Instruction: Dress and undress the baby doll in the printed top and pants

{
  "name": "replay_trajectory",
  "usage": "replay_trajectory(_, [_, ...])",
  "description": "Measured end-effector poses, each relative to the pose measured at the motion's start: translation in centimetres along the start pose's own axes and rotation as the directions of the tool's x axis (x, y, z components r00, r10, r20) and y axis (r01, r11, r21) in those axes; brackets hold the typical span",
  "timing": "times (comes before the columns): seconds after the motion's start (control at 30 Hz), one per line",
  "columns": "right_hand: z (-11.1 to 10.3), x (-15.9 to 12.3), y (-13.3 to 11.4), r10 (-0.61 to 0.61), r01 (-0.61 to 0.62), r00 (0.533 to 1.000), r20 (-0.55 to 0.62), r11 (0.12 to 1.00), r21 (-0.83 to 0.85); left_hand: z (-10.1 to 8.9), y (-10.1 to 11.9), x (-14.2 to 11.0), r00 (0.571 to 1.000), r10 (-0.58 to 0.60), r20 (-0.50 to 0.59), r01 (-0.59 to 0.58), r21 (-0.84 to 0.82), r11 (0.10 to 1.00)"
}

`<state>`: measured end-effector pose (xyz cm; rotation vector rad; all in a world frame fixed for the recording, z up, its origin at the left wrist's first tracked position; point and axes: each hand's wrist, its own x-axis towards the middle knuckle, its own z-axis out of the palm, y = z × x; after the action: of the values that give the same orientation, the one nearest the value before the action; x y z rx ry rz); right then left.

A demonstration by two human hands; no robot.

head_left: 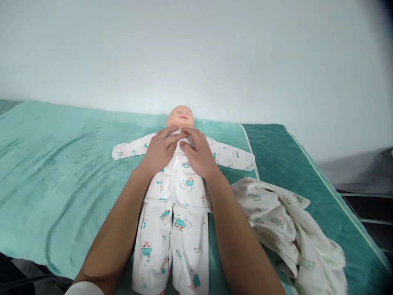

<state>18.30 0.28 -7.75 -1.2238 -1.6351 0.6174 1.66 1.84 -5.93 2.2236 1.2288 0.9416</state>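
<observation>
A baby doll (181, 116) lies on its back, head toward the wall and arms stretched out to both sides. It wears a white long-sleeved shirt (188, 186) with teal and brown cartoon prints, and matching trousers (187, 246). My left hand (161, 149) rests on the chest, its thumb and fingers closed at the shirt's collar. From the other side my right hand (199, 151) meets it there, fingers bent on the shirt front. The fingertips nearly touch and partly hide the cloth between them. Below them a button (174, 172) shows on the front seam.
Beneath the doll spreads a light teal blanket (76, 164), wrinkled at the left. A darker green quilted cover (270, 147) lies at the right. Crumpled white printed cloth (285, 221) is bunched beside my right forearm. A plain pale wall (196, 53) rises behind the bed.
</observation>
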Motion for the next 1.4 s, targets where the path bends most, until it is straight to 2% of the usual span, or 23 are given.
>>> replay_trajectory(0.13, [-0.2,1.0,0.8,-0.023,0.023,0.997,-0.074,1.000,0.002,0.1,-0.1,0.1,0.994,-0.026,-0.110,0.011,-0.134,0.991])
replay_trajectory(0.27, [-0.5,1.3,1.0,-0.063,0.068,0.989,-0.133,0.997,0.030,0.1,-0.1,0.0,0.992,-0.036,-0.119,0.017,-0.161,0.987])
replay_trajectory(0.4, [-0.8,0.3,0.1,-0.136,0.155,0.969,-0.204,0.984,0.082,-0.4,0.4,-0.8,0.993,-0.057,-0.107,0.031,-0.236,0.971])
replay_trajectory(0.57, [-0.8,-1.9,-1.4,-0.154,0.178,0.979,-0.134,0.965,0.192,-1.2,0.3,-2.8,0.996,-0.088,-0.029,0.072,-0.350,0.934])
replay_trajectory(0.73, [-0.4,-3.3,-2.0,-0.156,0.155,0.986,-0.064,0.988,-0.023,-1.5,-0.4,-3.3,1.000,0.007,0.004,-0.005,-0.394,0.919])
replay_trajectory(0.87, [-0.2,-3.6,-2.0,-0.206,0.203,0.978,-0.036,0.977,-0.066,-1.7,-0.3,-3.1,0.999,-0.007,0.053,0.025,-0.345,0.938])
replay_trajectory(0.97, [-0.1,-3.9,-2.1,-0.202,0.199,0.978,-0.043,0.977,-0.076,-1.8,-0.3,-3.2,0.999,-0.005,0.048,0.020,-0.336,0.942])
replay_trajectory(1.07, [-0.1,-4.1,-2.4,-0.178,0.177,0.984,-0.004,0.981,-0.076,-1.8,-0.5,-3.2,0.999,0.009,0.050,0.009,-0.346,0.938])
replay_trajectory(1.23, [0.2,-4.5,-2.8,-0.093,0.092,0.996,-0.003,0.988,-0.125,-1.7,-0.7,-3.3,0.999,0.009,0.043,0.008,-0.387,0.922])
replay_trajectory(1.4, [0.2,-4.4,-2.3,-0.067,0.060,0.995,-0.072,0.994,-0.096,-1.0,-0.6,-3.3,0.998,-0.004,-0.066,-0.025,-0.436,0.900])
